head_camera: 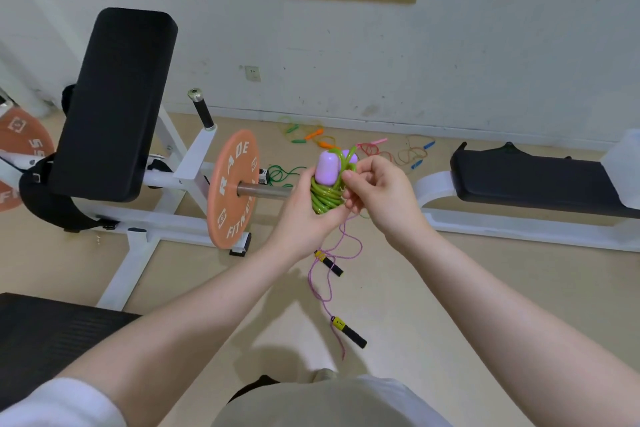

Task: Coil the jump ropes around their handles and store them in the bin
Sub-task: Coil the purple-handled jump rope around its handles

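Green rope gripped between both hands, seemingly.

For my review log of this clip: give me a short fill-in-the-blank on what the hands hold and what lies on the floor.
1. The rope coiled round the purple handles is ____ in colour.
2. The bundle sits in the ____ hand; the other hand pinches the rope.
3. The pink rope on the floor has black-and-____ handles.

Missing words: green; left; yellow
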`<state>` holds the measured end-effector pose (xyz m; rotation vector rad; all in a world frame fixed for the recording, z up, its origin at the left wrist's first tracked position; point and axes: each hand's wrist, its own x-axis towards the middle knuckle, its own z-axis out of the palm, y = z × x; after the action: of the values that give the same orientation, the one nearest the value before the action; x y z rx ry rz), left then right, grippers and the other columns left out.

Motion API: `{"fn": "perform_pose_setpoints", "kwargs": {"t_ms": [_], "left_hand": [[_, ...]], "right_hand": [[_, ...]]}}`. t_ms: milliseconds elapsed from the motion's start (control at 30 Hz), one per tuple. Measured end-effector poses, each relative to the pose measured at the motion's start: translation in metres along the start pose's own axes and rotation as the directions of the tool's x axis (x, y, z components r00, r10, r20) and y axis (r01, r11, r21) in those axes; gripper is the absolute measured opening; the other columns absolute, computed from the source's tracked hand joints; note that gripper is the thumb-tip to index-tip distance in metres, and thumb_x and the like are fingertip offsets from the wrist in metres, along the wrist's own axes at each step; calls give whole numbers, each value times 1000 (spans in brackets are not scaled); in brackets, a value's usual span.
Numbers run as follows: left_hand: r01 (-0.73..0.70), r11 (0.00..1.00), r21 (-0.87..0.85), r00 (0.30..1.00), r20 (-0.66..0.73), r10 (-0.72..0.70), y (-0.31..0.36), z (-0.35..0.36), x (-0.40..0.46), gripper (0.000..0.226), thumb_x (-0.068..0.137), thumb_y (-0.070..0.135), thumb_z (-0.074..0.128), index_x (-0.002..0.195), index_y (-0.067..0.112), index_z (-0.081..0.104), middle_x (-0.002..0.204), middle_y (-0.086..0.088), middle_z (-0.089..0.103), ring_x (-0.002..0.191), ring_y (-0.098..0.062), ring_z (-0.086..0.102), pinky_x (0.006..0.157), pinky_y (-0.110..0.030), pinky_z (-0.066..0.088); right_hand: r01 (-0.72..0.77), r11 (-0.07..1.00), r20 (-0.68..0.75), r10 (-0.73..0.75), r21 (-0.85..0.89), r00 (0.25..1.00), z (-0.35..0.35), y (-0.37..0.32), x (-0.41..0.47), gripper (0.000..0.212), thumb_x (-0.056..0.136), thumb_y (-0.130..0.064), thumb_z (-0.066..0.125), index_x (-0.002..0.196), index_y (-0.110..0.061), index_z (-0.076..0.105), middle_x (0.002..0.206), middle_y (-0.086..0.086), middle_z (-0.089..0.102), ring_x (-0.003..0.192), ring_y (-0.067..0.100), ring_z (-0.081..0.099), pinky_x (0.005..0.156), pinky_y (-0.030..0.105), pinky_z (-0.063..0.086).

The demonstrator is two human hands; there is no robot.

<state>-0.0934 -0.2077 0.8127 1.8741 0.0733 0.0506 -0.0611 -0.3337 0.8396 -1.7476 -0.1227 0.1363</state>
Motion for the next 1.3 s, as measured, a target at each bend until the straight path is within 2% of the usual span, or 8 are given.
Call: {"fn": "perform_pose_setpoints", "kwargs": {"t_ms": [200,400,533,633,800,933,1067,1300], "left_hand": [[73,995,-75,997,14,-72,4,-12,-5,38,68,21,63,102,22,48,86,-9,61,46,-24,53,48,-34,44],[55,998,41,998,8,-55,3,-9,-10,45,65,26,62,108,22,47,83,-12,62,41,-18,50,47,-33,45],[39,984,176,998,-56,-29,2,-7,-5,49,69,23,69,113,23,47,86,7,60,63,-16,59,57,-32,45],[17,956,292,995,-98,12,1,-7,-5,58,68,27,68,121,21,45,103,6,57,94,-21,59,78,-38,50],[21,819,574,995,-89,38,2,-2,-4,58,77,30,66,128,20,38,125,3,46,100,-28,56,75,-37,46],[-33,689,724,991,-65,116,-1,-1,4,65,78,33,65,133,16,35,139,2,38,104,-33,56,82,-39,45],[-76,546,835,987,-14,158,-6,0,6,66,80,40,61,136,19,33,148,5,30,102,-35,55,86,-40,40],[30,932,360,999,-53,-11,-10,9,10,58,70,26,69,122,23,44,114,5,55,98,-23,57,80,-39,49]], "right_hand": [[15,979,73,-30,202,997,1,-1,0,15,96,-6,46,90,-19,44,60,4,49,42,7,49,39,18,37],[237,917,-96,-280,-320,955,5,-2,5,26,85,-7,56,70,-24,44,55,0,53,52,23,52,52,31,44],[286,883,-112,-348,-373,931,10,3,5,11,90,-8,48,82,-13,52,67,-2,54,67,31,59,67,46,50],[175,942,-164,-228,-287,960,16,9,8,12,89,-19,46,81,-20,55,82,-4,52,81,33,61,77,51,50],[-78,996,-217,86,45,972,19,10,12,22,87,-18,55,65,-16,61,65,1,58,69,19,58,82,52,54],[-224,895,-124,291,387,949,9,2,19,22,87,-10,64,66,-6,58,65,6,60,53,10,57,60,19,55],[-378,804,-48,448,459,893,0,5,26,15,84,2,61,70,-4,58,45,0,58,40,6,57,45,15,48],[-339,888,-154,399,310,904,-4,16,26,23,84,0,56,64,-10,54,60,7,57,57,16,60,65,31,48]]}}
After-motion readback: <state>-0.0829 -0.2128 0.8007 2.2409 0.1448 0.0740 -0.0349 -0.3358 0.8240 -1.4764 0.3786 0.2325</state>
